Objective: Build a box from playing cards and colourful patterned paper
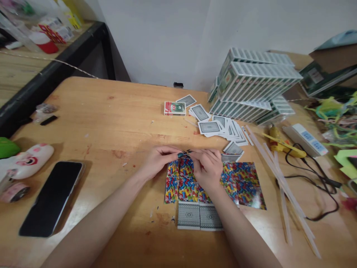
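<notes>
A glossy sheet (251,184) with a busy red, blue and yellow pattern lies in front of me, creased or divided into panels. Two grey-backed playing cards (189,216) sit side by side along its near edge, the right one partly under my right forearm. At the sheet's far edge, my left hand (160,160) pinches with thumb and finger. My right hand (208,167) is closed at the same spot, its fingertips meeting the left ones and covering the sheet's middle. Dark polish shows on the nails. More cards (233,149) lie just beyond the right hand.
Loose cards (209,127) spread beyond the sheet, near a card box (174,108). Wrapped stacks of card boxes (256,80) stand at the back right. Glue sticks (279,175), a yellow glue gun (276,139) and a power strip (305,139) are right; a phone (52,197) lies left.
</notes>
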Demonstrator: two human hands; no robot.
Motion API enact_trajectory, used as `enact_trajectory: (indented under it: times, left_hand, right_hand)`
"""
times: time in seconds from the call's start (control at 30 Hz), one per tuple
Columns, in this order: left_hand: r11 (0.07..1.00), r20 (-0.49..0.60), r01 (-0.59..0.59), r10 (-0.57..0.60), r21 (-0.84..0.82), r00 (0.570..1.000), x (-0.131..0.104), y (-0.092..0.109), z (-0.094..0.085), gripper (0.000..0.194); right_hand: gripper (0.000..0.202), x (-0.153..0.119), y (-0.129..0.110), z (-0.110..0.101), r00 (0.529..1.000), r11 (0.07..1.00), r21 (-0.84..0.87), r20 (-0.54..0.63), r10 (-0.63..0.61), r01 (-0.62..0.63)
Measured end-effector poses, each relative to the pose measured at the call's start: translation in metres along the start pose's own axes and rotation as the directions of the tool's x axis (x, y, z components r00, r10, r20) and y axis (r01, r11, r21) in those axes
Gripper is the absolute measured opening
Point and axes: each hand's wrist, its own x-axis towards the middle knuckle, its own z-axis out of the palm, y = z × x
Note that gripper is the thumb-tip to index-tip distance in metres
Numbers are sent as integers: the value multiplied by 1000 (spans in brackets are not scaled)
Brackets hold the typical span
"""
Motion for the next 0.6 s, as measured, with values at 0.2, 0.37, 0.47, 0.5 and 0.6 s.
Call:
enact_trajectory:
  times: [0.2,0.37,0.47,0.5,0.6]
  left_hand:
    - [997,-20,-67,68,46,998,-1,4,4,8]
    - [937,-65,-226,252,265,966,-7,11,12,10]
    - [825,-76,-354,428,441,901,-11,11,14,13]
    - [789,-52,-390,468,476,882,-12,10,13,15]
    - [716,-10,-437,527,544,850,-14,6,10,15]
  right_hand:
    - [20,0,-1,0,1000,1000,10,-2,-3,3]
    - [18,2,0,2,1000,1000,-1,-8,12,-12]
    - [16,3,1,2,1000,1000,1,-9,16,-16]
    - [15,3,1,2,1000,1000,1,-4,14,-14]
    - [14,2,2,2,1000,1000,-7,10,5,-5]
